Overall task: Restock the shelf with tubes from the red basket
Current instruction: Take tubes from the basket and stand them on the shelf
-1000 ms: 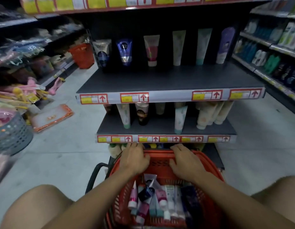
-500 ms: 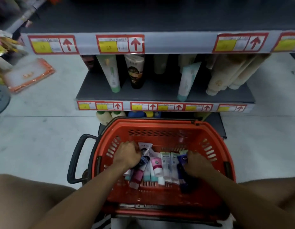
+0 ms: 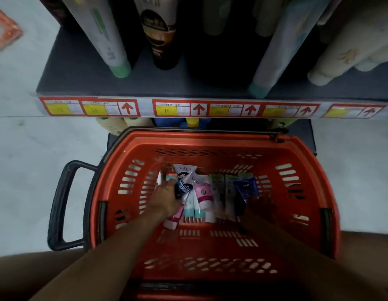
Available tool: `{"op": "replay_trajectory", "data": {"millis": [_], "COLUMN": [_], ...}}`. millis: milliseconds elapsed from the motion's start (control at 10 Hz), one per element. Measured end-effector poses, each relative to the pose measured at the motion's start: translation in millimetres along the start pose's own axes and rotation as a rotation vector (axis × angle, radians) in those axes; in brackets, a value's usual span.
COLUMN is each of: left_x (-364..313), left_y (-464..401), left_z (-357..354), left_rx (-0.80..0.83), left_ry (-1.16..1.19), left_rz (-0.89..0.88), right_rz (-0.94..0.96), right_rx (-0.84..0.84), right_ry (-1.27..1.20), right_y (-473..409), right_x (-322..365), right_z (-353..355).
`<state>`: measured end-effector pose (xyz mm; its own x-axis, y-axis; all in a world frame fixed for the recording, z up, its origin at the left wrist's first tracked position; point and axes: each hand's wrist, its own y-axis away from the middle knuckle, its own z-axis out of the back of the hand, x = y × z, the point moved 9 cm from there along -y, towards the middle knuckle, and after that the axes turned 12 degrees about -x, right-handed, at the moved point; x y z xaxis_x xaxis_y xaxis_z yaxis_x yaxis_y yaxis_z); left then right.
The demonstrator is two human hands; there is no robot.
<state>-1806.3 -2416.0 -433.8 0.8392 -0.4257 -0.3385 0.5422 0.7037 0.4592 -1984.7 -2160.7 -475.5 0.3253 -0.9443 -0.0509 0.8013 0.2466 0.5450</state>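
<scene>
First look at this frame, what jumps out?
The big red plastic basket fills the lower centre, with a jumble of small cosmetic tubes on its floor. Both hands are down among them: the left hand grips a dark blue tube, the right hand is in shadow beside a blue Nivea tube. Above runs the dark shelf's red-and-yellow price strip.

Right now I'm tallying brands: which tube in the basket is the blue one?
The blue Nivea tube, at the right end of the pile in the red basket; its neighbours are white, pink and teal.
</scene>
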Motion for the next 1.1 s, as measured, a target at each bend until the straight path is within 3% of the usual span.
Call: {"op": "replay_trajectory", "data": {"millis": [100, 200, 300, 600, 800, 1000, 1100], "left_x": [1.8, 3.2, 5.3, 7.4, 6.4, -2.4, -10.9], "left_y": [-7.4, -16.2, -21.3, -19.3, -5.1, 21.0, 36.9], "left_z": [-17.7, -30.4, -35.0, -20.7, -5.4, 25.3, 41.3], "left_rx": [-0.009, -0.044, -0.095, -0.074, -0.014, -0.066, -0.092], "left_ry": [-0.087, -0.207, -0.262, -0.153, -0.056, 0.078, 0.140], "left_rz": [-0.022, -0.047, -0.055, -0.028, 0.056, 0.097, 0.102], "right_rz": [0.062, 0.066, 0.105, 0.055, 0.012, 0.163, 0.204], "right_rx": [-0.155, -0.098, -0.160, 0.000, 0.016, -0.062, -0.118], "right_ry": [0.180, 0.201, 0.171, 0.060, -0.247, -0.520, -0.537], "right_y": [3.9, 3.8, -2.0, -5.8, 7.5, 39.5, 53.9], "right_x": [15.9, 16.4, 14.1, 15.4, 23.9, 41.4, 46.2], "right_z": [35.4, 30.9, 29.4, 28.1, 44.6, 76.1, 93.3]}}
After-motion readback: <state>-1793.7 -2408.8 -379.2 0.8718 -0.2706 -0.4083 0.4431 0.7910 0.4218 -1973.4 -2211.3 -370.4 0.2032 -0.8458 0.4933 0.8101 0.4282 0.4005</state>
